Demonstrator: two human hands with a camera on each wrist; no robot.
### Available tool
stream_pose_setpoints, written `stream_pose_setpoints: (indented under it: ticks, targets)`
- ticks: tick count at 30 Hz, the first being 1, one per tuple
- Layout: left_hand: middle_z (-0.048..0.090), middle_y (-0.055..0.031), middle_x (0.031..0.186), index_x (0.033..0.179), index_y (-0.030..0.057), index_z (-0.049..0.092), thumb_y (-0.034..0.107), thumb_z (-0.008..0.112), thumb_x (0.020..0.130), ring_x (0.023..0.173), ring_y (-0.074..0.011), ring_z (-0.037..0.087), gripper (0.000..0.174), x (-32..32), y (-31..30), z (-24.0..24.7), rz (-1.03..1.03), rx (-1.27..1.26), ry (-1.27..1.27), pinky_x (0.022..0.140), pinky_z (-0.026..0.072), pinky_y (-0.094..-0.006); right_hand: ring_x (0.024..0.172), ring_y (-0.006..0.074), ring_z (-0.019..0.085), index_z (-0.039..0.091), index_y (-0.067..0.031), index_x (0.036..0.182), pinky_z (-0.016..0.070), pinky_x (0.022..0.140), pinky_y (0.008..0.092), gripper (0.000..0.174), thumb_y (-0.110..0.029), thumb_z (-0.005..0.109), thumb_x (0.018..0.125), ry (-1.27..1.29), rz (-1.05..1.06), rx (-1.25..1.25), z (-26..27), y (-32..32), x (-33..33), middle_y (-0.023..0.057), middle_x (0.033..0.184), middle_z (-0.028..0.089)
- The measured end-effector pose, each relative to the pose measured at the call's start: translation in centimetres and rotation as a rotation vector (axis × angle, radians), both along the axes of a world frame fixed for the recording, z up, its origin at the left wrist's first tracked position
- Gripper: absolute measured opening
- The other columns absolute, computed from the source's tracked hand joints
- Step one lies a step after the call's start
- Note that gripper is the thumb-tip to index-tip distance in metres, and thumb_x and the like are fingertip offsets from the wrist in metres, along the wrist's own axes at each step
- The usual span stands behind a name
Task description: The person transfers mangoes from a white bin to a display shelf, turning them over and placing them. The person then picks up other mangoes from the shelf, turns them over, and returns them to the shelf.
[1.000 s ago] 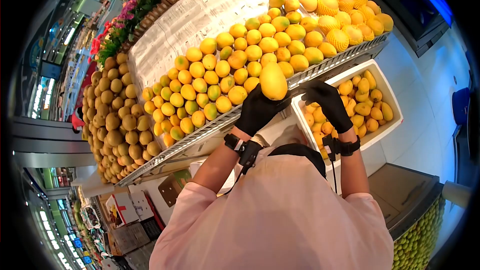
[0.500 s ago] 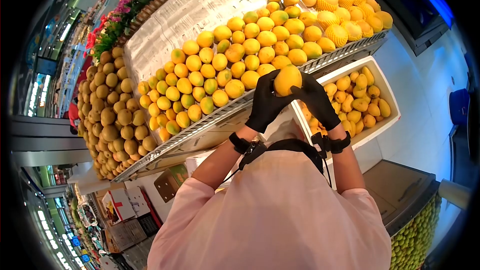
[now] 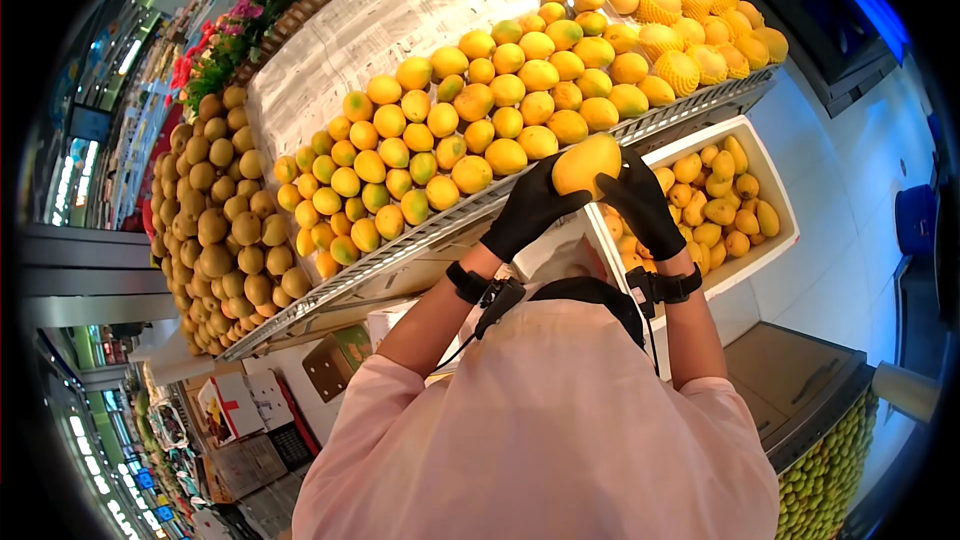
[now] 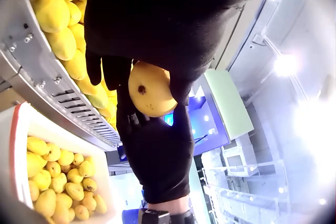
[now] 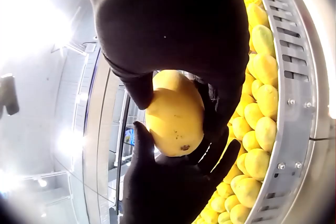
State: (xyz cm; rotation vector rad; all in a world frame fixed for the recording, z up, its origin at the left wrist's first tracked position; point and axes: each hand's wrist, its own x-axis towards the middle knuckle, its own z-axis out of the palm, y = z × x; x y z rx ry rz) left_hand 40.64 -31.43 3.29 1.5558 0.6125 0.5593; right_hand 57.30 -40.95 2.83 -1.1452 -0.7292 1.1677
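Note:
One large yellow mango [image 3: 587, 165] is held between both black-gloved hands, just in front of the display's front edge. My left hand [image 3: 540, 205] grips its left side, thumb toward me. From the other side my right hand [image 3: 645, 208] grips it with the thumb on the near face and the fingers round the far side. In the left wrist view a dark spot shows on one end of the mango [image 4: 151, 91]. The right wrist view shows a small dark mark low on the mango [image 5: 178, 116], between thumbs and fingers of both hands.
Rows of mangoes [image 3: 480, 100] lie on the slanted display behind a metal rail [image 3: 400, 248]. A white foam box [image 3: 775, 265] of smaller mangoes stands at right. Brown round fruit [image 3: 215, 230] is piled at left; netted yellow fruit [image 3: 680, 35] sits at upper right.
The right hand has come in from over the foam box to grip the mango with the left. The mango has moved right and turned from upright to tilted.

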Motion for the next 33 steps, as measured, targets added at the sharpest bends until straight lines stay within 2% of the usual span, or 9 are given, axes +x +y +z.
stream_pose_setpoints:
  ticks: [2, 5, 11, 14, 17, 20, 25, 30, 33]
  targets:
    - [0.062, -0.0097, 0.114, 0.127, -0.0006, 0.051, 0.024, 0.079, 0.076, 0.102, -0.0165, 0.059, 0.063, -0.2, 0.3, 0.5, -0.015, -0.071, 0.005, 0.089, 0.0478, -0.0316, 0.1, 0.0156, 0.059, 0.047, 0.0034, 0.131, 0.0526, 0.08, 0.0261, 0.058, -0.017, 0.073, 0.083, -0.001, -0.017, 0.014, -0.9, 0.4, -0.2, 0.011, 0.115, 0.058]
    - [0.062, -0.0086, 0.112, 0.124, 0.0002, 0.053, 0.024, 0.081, 0.074, 0.101, -0.0155, 0.059, 0.062, -0.6, 0.2, 1.3, 0.023, 0.013, 0.045, 0.088, 0.0482, -0.0307, 0.096, 0.0151, 0.06, 0.046, 0.0035, 0.132, 0.0525, 0.078, 0.0255, 0.06, -0.017, 0.073, 0.083, -0.03, -0.009, 0.026, -1.2, 0.9, -0.5, 0.0113, 0.111, 0.059]
    - [0.064, -0.0121, 0.11, 0.118, 0.002, 0.055, 0.022, 0.084, 0.069, 0.102, -0.0211, 0.061, 0.061, -1.4, 0.4, 0.4, 0.271, 0.307, 0.069, 0.087, 0.0493, -0.0332, 0.088, 0.0145, 0.062, 0.042, 0.0026, 0.137, 0.0519, 0.075, 0.0252, 0.063, -0.018, 0.071, 0.085, -0.162, 0.076, -0.087, 0.4, 1.8, -1.2, 0.0117, 0.104, 0.062]
    - [0.063, -0.0146, 0.113, 0.12, 0.0032, 0.054, 0.02, 0.084, 0.068, 0.104, -0.0268, 0.061, 0.062, -2.0, 0.7, 0.0, 0.313, 0.416, 0.117, 0.087, 0.0495, -0.0356, 0.088, 0.0143, 0.062, 0.044, 0.0018, 0.134, 0.0525, 0.073, 0.0261, 0.056, -0.018, 0.068, 0.087, -0.107, 0.104, -0.057, -0.4, 2.8, -2.0, 0.0107, 0.107, 0.061]
    - [0.061, -0.015, 0.115, 0.119, 0.0023, 0.054, 0.014, 0.084, 0.069, 0.105, -0.026, 0.061, 0.059, -2.9, 1.5, -1.0, 0.337, 0.619, 0.048, 0.089, 0.0494, -0.0357, 0.09, 0.0149, 0.062, 0.045, 0.0008, 0.131, 0.053, 0.074, 0.0271, 0.05, -0.017, 0.066, 0.089, 0.029, 0.141, -0.031, 0.1, 3.6, -3.1, 0.0096, 0.11, 0.061]
    - [0.059, -0.0165, 0.118, 0.122, 0.0042, 0.053, 0.015, 0.083, 0.069, 0.11, -0.0328, 0.057, 0.062, -3.7, 2.7, -1.9, 0.309, 0.588, 0.003, 0.094, 0.046, -0.0388, 0.097, 0.0162, 0.061, 0.046, -0.0003, 0.128, 0.0524, 0.08, 0.0277, 0.046, -0.016, 0.066, 0.089, -0.038, 0.067, -0.016, 0.8, 4.6, -4.7, 0.0094, 0.113, 0.06]
    - [0.053, -0.0156, 0.125, 0.129, 0.0027, 0.045, 0.016, 0.085, 0.068, 0.114, -0.0291, 0.054, 0.074, -5.5, 5.3, -1.7, 0.199, 0.418, -0.086, 0.098, 0.0443, -0.0383, 0.11, 0.0187, 0.055, 0.045, -0.001, 0.131, 0.0459, 0.094, 0.0311, 0.057, -0.016, 0.072, 0.083, -0.242, -0.038, 0.04, 0.0, 6.3, -6.6, 0.0088, 0.121, 0.056]
    - [0.054, -0.0112, 0.124, 0.13, 0.0024, 0.044, 0.016, 0.086, 0.069, 0.112, -0.0202, 0.054, 0.076, -8.0, 7.4, 0.2, 0.104, 0.159, -0.194, 0.095, 0.0466, -0.0342, 0.111, 0.0197, 0.055, 0.046, -0.0024, 0.131, 0.0444, 0.096, 0.0316, 0.064, -0.012, 0.076, 0.075, -0.463, -0.008, -0.006, 2.3, 7.5, -8.4, 0.0088, 0.122, 0.056]
    - [0.056, -0.0106, 0.122, 0.128, 0.0024, 0.046, 0.016, 0.086, 0.068, 0.11, -0.0191, 0.055, 0.073, -8.9, 9.0, -0.6, 0.049, 0.178, -0.178, 0.094, 0.047, -0.0339, 0.112, 0.0194, 0.055, 0.048, -0.0026, 0.131, 0.0441, 0.096, 0.0317, 0.065, -0.009, 0.076, 0.073, -0.485, 0.004, -0.015, 3.1, 8.1, -9.4, 0.0091, 0.123, 0.056]
